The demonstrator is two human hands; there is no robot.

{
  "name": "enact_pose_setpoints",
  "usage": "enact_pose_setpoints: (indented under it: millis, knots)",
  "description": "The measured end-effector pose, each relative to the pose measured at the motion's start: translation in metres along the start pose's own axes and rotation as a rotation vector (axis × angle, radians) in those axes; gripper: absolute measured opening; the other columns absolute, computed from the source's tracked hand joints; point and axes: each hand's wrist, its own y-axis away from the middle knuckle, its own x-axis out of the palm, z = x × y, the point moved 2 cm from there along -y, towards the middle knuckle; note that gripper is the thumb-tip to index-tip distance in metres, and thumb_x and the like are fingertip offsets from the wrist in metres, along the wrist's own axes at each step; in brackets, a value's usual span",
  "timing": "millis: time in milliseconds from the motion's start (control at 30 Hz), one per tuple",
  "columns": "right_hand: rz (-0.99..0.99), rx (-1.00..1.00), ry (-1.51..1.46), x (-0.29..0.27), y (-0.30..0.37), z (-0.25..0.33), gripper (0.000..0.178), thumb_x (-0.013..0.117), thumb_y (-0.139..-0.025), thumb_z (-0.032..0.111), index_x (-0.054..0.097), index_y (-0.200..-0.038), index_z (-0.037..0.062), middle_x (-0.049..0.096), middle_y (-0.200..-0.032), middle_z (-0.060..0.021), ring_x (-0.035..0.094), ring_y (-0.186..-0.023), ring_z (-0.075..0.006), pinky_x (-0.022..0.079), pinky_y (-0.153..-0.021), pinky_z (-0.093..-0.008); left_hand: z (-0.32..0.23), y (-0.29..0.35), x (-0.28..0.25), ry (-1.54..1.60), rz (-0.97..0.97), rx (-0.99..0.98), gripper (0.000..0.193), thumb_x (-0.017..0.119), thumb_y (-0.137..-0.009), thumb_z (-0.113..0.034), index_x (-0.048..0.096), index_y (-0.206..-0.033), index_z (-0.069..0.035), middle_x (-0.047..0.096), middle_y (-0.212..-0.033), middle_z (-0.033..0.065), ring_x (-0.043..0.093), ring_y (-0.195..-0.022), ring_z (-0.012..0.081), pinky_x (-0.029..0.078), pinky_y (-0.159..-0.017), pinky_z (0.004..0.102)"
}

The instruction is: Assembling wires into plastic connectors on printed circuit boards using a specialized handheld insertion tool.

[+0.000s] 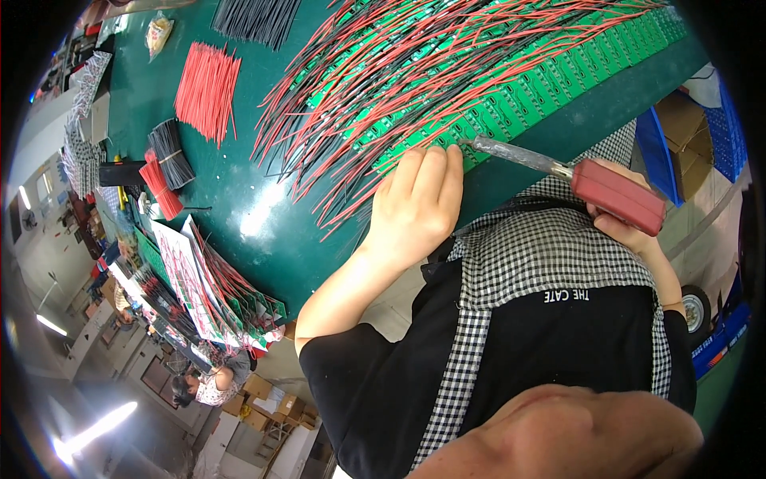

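My left hand [421, 195] rests at the near edge of a green circuit board panel [550, 92], its fingers bent and pressed together. Whatever lies between those fingertips is hidden. Many red and black wires [383, 88] lie across the panel, fanned out toward the left. My right hand [626, 223] is wrapped round the boxy red handle of a soldering iron [618, 195]. The iron's long grey shaft points left, and its tip is at the panel's near edge, just beside my left fingertips.
On the green table [259, 231] lie a red wire bundle [207, 92], a black wire bundle [255, 20] and smaller tied bundles [169, 156]. Wired boards [207, 279] are stacked at the left edge. Blue bins [722, 132] stand at right; a person [215, 383] is in the background.
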Motion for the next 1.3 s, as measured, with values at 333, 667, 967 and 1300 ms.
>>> enact_pose_setpoints:
  millis: [333,667,967,1300]
  knots:
    - [-0.054,-0.119,0.122,-0.002,0.003,-0.003,0.062,0.069,-0.070,0.029,0.046,-0.116,-0.0061,0.060,-0.102,-0.0133,0.061,-0.085,-0.0197,0.046,-0.075,-0.0286,-0.002,-0.001,-0.002,-0.032,0.043,-0.015,0.024,0.057,-0.064,-0.005,0.058,-0.086,0.002,0.048,-0.075,0.0053,0.050,-0.065,0.0150,0.042,-0.049,0.0213]
    - [-0.063,-0.035,0.044,0.004,0.001,0.001,0.063,0.070,-0.070,0.029,0.045,-0.117,-0.0062,0.059,-0.104,-0.0150,0.062,-0.085,-0.0203,0.048,-0.071,-0.0278,-0.002,0.002,-0.003,-0.011,0.064,-0.094,0.029,0.058,-0.060,0.002,0.060,-0.089,0.002,0.051,-0.077,0.0069,0.052,-0.066,0.0177,0.044,-0.054,0.0266]
    - [-0.002,-0.413,0.453,0.003,-0.014,0.018,0.060,0.070,-0.068,0.024,0.047,-0.114,-0.0066,0.058,-0.106,-0.0160,0.061,-0.081,-0.0224,0.048,-0.070,-0.0280,-0.004,0.001,-0.006,-0.023,0.090,-0.102,0.029,0.058,-0.061,0.002,0.059,-0.090,0.001,0.051,-0.078,0.0066,0.052,-0.067,0.0180,0.045,-0.054,0.0267]
    - [-0.131,-0.004,-0.174,0.003,0.004,-0.006,0.072,0.071,-0.068,0.024,0.038,-0.123,-0.0058,0.062,-0.090,-0.0099,0.048,-0.058,-0.0064,0.039,-0.053,-0.0183,-0.002,0.002,-0.007,-0.060,0.077,-0.055,0.026,0.057,-0.062,-0.001,0.058,-0.088,0.002,0.050,-0.077,0.0062,0.052,-0.067,0.0168,0.044,-0.052,0.0243]
